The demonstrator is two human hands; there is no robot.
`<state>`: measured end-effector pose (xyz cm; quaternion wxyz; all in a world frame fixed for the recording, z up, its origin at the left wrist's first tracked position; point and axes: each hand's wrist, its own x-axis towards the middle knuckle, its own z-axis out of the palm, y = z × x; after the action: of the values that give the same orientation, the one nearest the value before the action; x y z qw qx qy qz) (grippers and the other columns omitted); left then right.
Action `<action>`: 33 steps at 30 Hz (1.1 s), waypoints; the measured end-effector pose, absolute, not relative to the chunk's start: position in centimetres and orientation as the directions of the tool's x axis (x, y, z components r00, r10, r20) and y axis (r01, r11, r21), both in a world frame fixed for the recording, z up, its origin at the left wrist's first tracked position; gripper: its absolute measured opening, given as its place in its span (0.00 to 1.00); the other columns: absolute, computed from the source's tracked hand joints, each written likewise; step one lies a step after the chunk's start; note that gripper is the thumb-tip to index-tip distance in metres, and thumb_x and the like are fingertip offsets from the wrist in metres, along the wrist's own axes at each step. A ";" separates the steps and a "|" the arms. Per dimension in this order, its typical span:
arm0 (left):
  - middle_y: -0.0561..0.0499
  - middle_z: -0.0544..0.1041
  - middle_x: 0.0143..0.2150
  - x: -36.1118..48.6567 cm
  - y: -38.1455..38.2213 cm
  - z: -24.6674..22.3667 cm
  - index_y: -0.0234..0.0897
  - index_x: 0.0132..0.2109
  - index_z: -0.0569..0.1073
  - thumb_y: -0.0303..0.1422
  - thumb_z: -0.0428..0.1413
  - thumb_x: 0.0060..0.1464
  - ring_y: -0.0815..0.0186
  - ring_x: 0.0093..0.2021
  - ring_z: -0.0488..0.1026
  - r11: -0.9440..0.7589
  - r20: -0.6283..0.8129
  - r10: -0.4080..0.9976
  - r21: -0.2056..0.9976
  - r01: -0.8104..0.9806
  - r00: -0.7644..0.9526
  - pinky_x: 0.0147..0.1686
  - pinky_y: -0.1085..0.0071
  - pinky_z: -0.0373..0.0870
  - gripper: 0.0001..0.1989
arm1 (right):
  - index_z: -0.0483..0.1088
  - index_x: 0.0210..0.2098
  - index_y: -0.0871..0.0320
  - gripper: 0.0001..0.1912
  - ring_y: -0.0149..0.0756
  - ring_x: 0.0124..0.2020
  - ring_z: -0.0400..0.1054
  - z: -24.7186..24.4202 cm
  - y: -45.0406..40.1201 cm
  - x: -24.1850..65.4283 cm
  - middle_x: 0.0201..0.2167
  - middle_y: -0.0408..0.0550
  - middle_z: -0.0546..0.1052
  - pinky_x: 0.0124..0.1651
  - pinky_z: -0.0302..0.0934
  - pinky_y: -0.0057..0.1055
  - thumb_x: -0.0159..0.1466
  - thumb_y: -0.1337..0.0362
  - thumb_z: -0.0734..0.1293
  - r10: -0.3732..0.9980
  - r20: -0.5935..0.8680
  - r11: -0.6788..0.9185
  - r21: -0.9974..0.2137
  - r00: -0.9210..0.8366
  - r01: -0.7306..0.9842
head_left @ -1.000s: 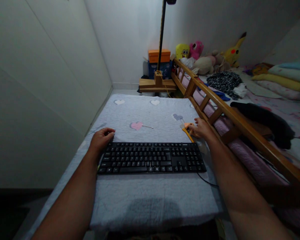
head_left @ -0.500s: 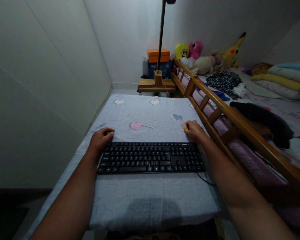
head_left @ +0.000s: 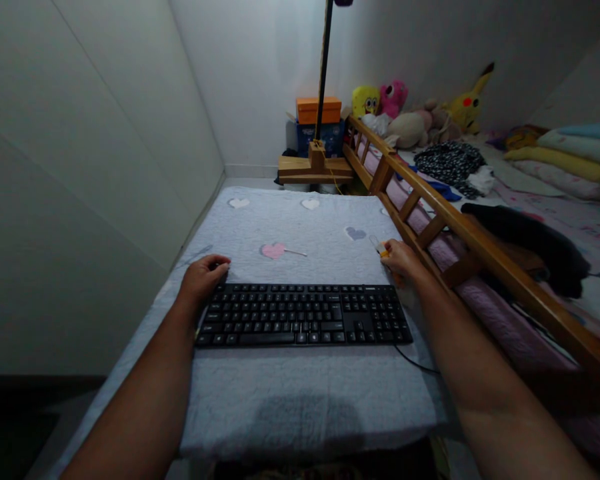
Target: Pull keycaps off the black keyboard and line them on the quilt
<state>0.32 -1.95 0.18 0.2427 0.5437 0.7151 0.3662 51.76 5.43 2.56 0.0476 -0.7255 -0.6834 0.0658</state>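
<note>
A black keyboard (head_left: 305, 317) lies flat on the pale blue quilted cloth (head_left: 300, 387). My left hand (head_left: 203, 275) rests at its upper left corner, fingers loosely bent and the thumb slightly apart from the index finger; I see nothing held there. Beyond the upper right corner, my right hand (head_left: 400, 259) pinches a small yellow-orange tool with a thin wire loop (head_left: 375, 243) pointing away from me. The fingers hide much of it. Between the hands, past the keyboard, a thin white stick (head_left: 296, 252), like a cotton swab, lies by a pink heart print.
A wooden bed rail (head_left: 430, 200) runs along the right side, with clothes and plush toys on the bed behind it. A wooden stand (head_left: 316, 167) with a dark pole and an orange box (head_left: 319, 109) are beyond the far edge. The keyboard cable (head_left: 415, 361) trails right.
My right hand has moved right, carrying the small yellow-orange tool with it, away from the grey heart print. My left hand and the keyboard have stayed in place.
</note>
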 end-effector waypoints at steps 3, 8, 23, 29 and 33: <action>0.49 0.78 0.30 0.4 -2.0 0.4 0.36 0.39 0.80 0.47 0.58 0.41 0.57 0.32 0.73 0.140 0.051 0.955 0.788 0.600 -0.291 0.35 0.65 0.69 0.22 | 0.73 0.48 0.61 0.18 0.39 0.42 0.73 3.1 5.1 52.0 0.43 0.53 0.79 0.40 0.62 0.27 0.59 0.65 0.71 0.997 -0.037 -0.079 -0.158 0.074 0.984; 0.49 0.78 0.31 0.5 -2.0 0.5 0.35 0.40 0.80 0.47 0.58 0.41 0.58 0.32 0.73 0.141 0.050 0.957 0.784 0.605 -0.287 0.35 0.66 0.68 0.23 | 0.75 0.49 0.62 0.16 0.47 0.54 0.70 5.0 5.1 49.4 0.51 0.60 0.76 0.54 0.62 0.34 0.65 0.62 0.66 0.982 0.177 -0.044 -0.093 0.060 0.995; 0.47 0.79 0.32 0.2 -1.7 0.0 0.35 0.40 0.80 0.47 0.58 0.41 0.57 0.34 0.73 0.127 0.051 0.960 0.795 0.593 -0.274 0.37 0.64 0.69 0.23 | 0.77 0.52 0.60 0.17 0.44 0.53 0.73 4.2 7.0 32.8 0.52 0.56 0.79 0.53 0.63 0.30 0.65 0.67 0.66 0.852 -0.141 0.477 -0.183 -0.503 0.859; 0.48 0.79 0.32 0.0 -1.7 -0.3 0.35 0.41 0.80 0.47 0.58 0.41 0.57 0.34 0.73 0.114 0.059 0.963 0.798 0.592 -0.264 0.36 0.64 0.69 0.24 | 0.78 0.48 0.60 0.14 0.47 0.51 0.74 4.1 6.8 31.0 0.53 0.60 0.78 0.48 0.66 0.32 0.65 0.65 0.66 0.877 -0.158 0.435 -0.140 -0.454 0.889; 0.48 0.79 0.32 0.1 -1.8 -0.3 0.35 0.40 0.80 0.47 0.58 0.41 0.57 0.33 0.73 0.120 0.049 0.962 0.806 0.580 -0.267 0.36 0.65 0.70 0.23 | 0.78 0.48 0.62 0.14 0.47 0.52 0.75 4.4 6.6 30.5 0.53 0.62 0.78 0.49 0.66 0.31 0.66 0.68 0.64 0.899 -0.167 0.387 -0.126 -0.404 0.913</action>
<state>0.09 -1.80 -0.26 0.2563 0.5483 0.7032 0.3732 30.55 6.55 4.38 -0.0353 -0.5447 -0.8320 0.0990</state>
